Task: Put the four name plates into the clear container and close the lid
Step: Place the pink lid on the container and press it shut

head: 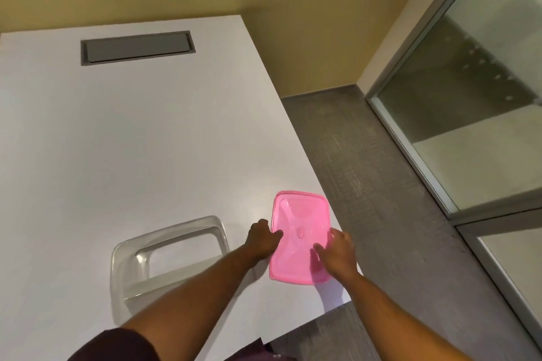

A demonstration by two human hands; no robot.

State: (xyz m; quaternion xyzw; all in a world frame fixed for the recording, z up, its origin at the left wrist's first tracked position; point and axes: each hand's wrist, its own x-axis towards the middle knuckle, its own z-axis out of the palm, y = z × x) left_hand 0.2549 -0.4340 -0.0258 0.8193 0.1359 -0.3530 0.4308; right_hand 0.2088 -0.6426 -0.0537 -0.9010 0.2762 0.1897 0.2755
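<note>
A pink lid (299, 220) lies flat near the table's right edge. My left hand (262, 239) grips its left rim with the thumb on top. My right hand (337, 253) holds its right side, fingers spread over the near corner. The clear container (126, 252) stands open to the left of the lid, partly hidden behind my left forearm. Nothing shows inside the part of it I can see. No name plates are in view.
The white table (132, 141) has a grey cable hatch (136, 47) at the far side. Its right edge runs close to the lid, with grey carpet (396, 214) below. A glass wall (484, 111) stands on the right.
</note>
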